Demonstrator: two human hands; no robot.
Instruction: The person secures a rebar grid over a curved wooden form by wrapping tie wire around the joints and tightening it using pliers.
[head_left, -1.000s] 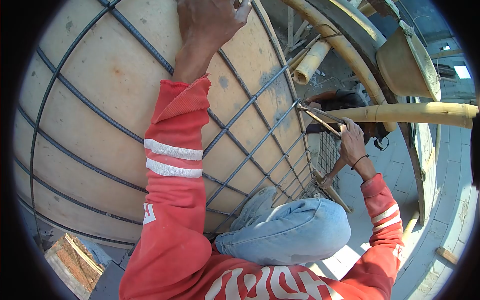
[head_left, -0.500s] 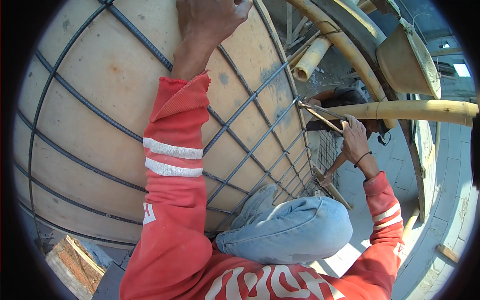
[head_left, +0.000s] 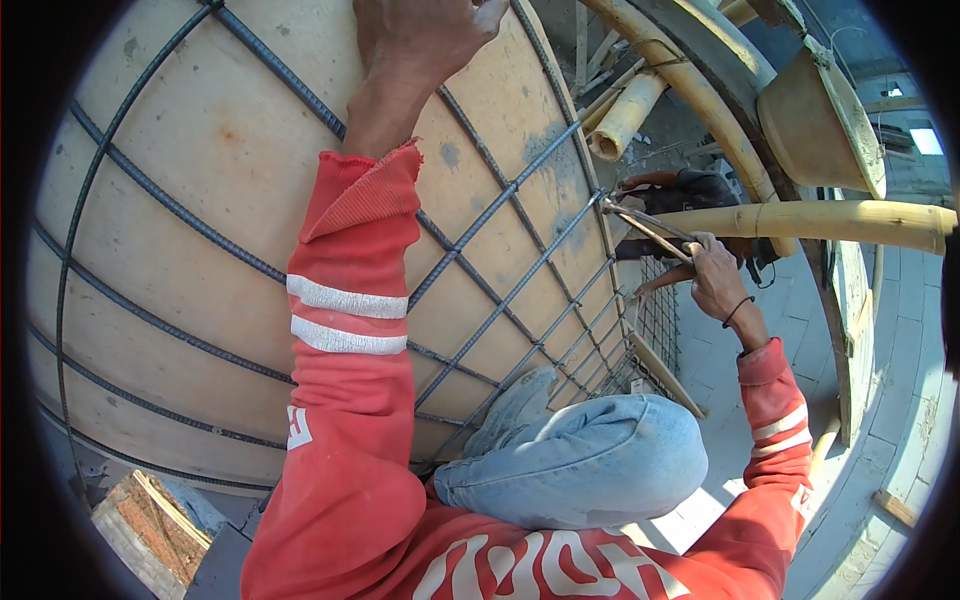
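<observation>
My right hand (head_left: 718,280) is closed around the handles of long-handled pincers (head_left: 652,228). Their jaws meet the rebar grid (head_left: 512,188) at a crossing on the right edge of a tan board (head_left: 230,190). At the top of the view my left hand (head_left: 425,40) is curled closed above the grid. The frame edge cuts off part of its fingers, so what they hold cannot be made out. Ribbed steel bars cross one another over the board's face.
My bent knee (head_left: 600,455) is over the lower grid. Bamboo poles (head_left: 840,220) and a hanging tan panel (head_left: 815,125) stand at the right. Below them another person (head_left: 700,190) reaches an arm toward the lower mesh (head_left: 658,310). A wood strip (head_left: 665,375) leans there.
My right hand and the pincers have shifted slightly right and down, with the handles closer together. The other person below has moved an arm upward. My left hand has barely moved.
</observation>
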